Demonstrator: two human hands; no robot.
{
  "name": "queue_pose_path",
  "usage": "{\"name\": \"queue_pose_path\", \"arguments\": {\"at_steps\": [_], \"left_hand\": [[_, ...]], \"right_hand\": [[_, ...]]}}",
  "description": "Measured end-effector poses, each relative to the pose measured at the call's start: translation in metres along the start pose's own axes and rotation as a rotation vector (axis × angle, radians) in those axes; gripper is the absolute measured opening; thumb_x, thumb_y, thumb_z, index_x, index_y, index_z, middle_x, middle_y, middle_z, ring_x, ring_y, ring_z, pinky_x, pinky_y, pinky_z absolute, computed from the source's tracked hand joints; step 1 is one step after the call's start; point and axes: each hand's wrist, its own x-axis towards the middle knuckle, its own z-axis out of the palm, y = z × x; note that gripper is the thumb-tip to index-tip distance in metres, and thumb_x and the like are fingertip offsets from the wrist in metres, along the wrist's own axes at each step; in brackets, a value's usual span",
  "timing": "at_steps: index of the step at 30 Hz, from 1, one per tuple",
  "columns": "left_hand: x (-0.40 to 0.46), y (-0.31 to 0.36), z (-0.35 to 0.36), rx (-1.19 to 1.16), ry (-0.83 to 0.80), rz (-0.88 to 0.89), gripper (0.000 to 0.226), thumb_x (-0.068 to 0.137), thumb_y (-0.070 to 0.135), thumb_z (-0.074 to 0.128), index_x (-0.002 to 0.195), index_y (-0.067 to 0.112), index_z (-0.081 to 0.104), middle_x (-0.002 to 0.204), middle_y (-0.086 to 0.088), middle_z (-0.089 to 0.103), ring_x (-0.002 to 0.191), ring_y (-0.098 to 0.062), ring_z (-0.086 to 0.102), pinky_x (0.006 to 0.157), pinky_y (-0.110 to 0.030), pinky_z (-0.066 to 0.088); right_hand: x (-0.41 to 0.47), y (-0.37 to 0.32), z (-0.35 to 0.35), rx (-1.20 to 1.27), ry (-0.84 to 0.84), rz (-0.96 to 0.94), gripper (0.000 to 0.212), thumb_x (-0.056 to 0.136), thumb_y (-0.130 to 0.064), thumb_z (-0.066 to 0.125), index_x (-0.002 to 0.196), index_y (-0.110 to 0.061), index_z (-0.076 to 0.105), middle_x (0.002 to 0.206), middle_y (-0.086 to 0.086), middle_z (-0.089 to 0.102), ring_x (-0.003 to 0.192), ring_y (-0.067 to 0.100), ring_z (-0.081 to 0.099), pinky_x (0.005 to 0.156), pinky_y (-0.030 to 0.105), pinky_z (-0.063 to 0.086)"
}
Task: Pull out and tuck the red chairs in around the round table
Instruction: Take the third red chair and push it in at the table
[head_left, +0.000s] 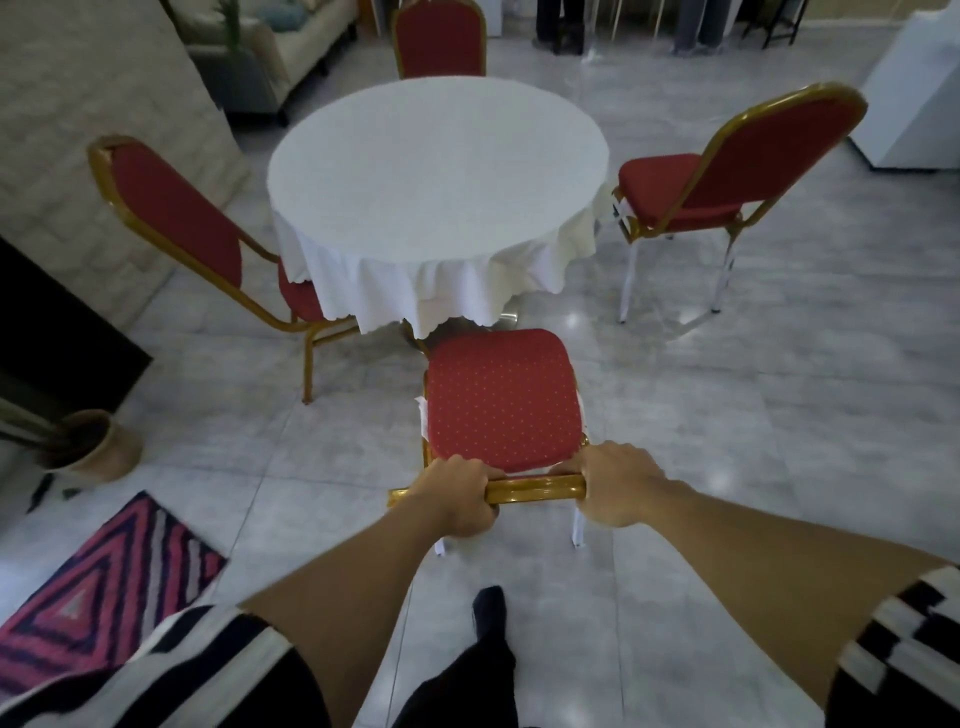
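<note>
A round table under a white cloth stands in the middle of the room. The near red chair faces it, its whole seat outside the cloth's hem. My left hand and my right hand both grip the gold top rail of that chair's back. A left chair has its seat partly under the cloth. The right chair stands clear of the table, seat fully showing. A far chair sits behind the table, only its back visible.
A clay plant pot and a striped pink rug lie on the grey tiled floor at the left. A pale sofa is at the back left, a white cabinet at the right. People's legs stand at the back.
</note>
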Motion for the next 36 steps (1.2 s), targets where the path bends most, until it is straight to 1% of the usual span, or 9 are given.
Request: {"name": "queue_pose_path", "arguments": {"at_steps": [2, 4, 6, 9, 16, 23, 26, 30, 36], "left_hand": [[0.015, 0.005, -0.006, -0.024, -0.006, -0.013, 0.027, 0.088, 0.026, 0.054, 0.107, 0.032, 0.071, 0.089, 0.004, 0.071, 0.082, -0.02, 0.067, 0.074, -0.032, 0.053], [0.032, 0.009, -0.012, -0.044, 0.003, -0.018, 0.028, 0.084, 0.032, 0.051, 0.104, 0.033, 0.071, 0.087, 0.005, 0.071, 0.08, -0.02, 0.067, 0.078, -0.037, 0.058], [0.051, 0.01, -0.019, -0.064, 0.011, -0.022, 0.034, 0.08, 0.037, 0.049, 0.106, 0.034, 0.071, 0.087, 0.006, 0.071, 0.08, -0.021, 0.067, 0.08, -0.04, 0.06], [0.079, 0.011, -0.032, -0.063, 0.032, -0.021, 0.04, 0.079, 0.04, 0.045, 0.108, 0.032, 0.072, 0.087, 0.006, 0.071, 0.08, -0.02, 0.067, 0.08, -0.039, 0.06], [0.151, -0.006, -0.075, -0.092, -0.001, -0.074, 0.042, 0.082, 0.041, 0.047, 0.116, 0.034, 0.071, 0.085, 0.008, 0.068, 0.077, -0.017, 0.066, 0.081, -0.038, 0.061], [0.192, -0.033, -0.112, -0.089, -0.015, -0.067, 0.038, 0.079, 0.035, 0.049, 0.11, 0.034, 0.071, 0.086, 0.005, 0.07, 0.079, -0.021, 0.067, 0.081, -0.042, 0.06], [0.207, -0.037, -0.116, -0.119, -0.026, -0.055, 0.036, 0.076, 0.039, 0.049, 0.105, 0.036, 0.069, 0.082, 0.004, 0.068, 0.077, -0.022, 0.067, 0.081, -0.044, 0.061], [0.225, -0.037, -0.121, -0.141, -0.018, -0.074, 0.044, 0.073, 0.041, 0.049, 0.112, 0.036, 0.068, 0.083, 0.004, 0.066, 0.08, -0.025, 0.067, 0.082, -0.044, 0.06], [0.247, -0.037, -0.133, -0.162, -0.057, -0.088, 0.054, 0.071, 0.042, 0.047, 0.122, 0.039, 0.068, 0.083, 0.005, 0.066, 0.079, -0.025, 0.067, 0.083, -0.044, 0.061]], "right_hand": [[0.012, 0.013, -0.011, -0.011, -0.003, -0.012, 0.056, 0.092, -0.018, 0.055, 0.127, -0.061, 0.063, 0.093, -0.006, 0.069, 0.08, 0.02, 0.065, 0.059, 0.027, 0.043], [0.026, 0.025, -0.022, -0.026, -0.004, -0.015, 0.052, 0.093, -0.018, 0.055, 0.124, -0.058, 0.066, 0.088, -0.008, 0.067, 0.075, 0.018, 0.063, 0.056, 0.026, 0.038], [0.042, 0.036, -0.033, -0.037, -0.007, -0.002, 0.051, 0.093, -0.019, 0.054, 0.122, -0.058, 0.066, 0.088, -0.008, 0.067, 0.075, 0.018, 0.063, 0.057, 0.028, 0.04], [0.068, 0.049, -0.051, -0.062, 0.004, 0.014, 0.05, 0.093, -0.02, 0.053, 0.124, -0.057, 0.066, 0.092, -0.008, 0.066, 0.078, 0.02, 0.063, 0.063, 0.03, 0.042], [0.137, 0.069, -0.102, -0.075, -0.016, 0.005, 0.05, 0.096, -0.017, 0.05, 0.12, -0.057, 0.066, 0.085, -0.008, 0.067, 0.074, 0.017, 0.063, 0.056, 0.028, 0.04], [0.188, 0.066, -0.137, -0.088, 0.006, -0.031, 0.047, 0.095, -0.018, 0.049, 0.113, -0.058, 0.067, 0.079, -0.01, 0.062, 0.066, 0.011, 0.054, 0.053, 0.027, 0.033], [0.201, 0.074, -0.147, -0.1, -0.017, -0.051, 0.048, 0.096, -0.017, 0.05, 0.118, -0.056, 0.066, 0.081, -0.01, 0.062, 0.068, 0.011, 0.055, 0.054, 0.027, 0.034], [0.214, 0.082, -0.163, -0.128, -0.02, -0.048, 0.054, 0.096, -0.017, 0.048, 0.128, -0.059, 0.062, 0.08, -0.013, 0.058, 0.073, 0.014, 0.056, 0.056, 0.027, 0.034], [0.235, 0.092, -0.178, -0.133, -0.017, -0.053, 0.055, 0.096, -0.016, 0.048, 0.125, -0.061, 0.063, 0.09, -0.011, 0.069, 0.079, 0.017, 0.063, 0.053, 0.027, 0.034]]}}
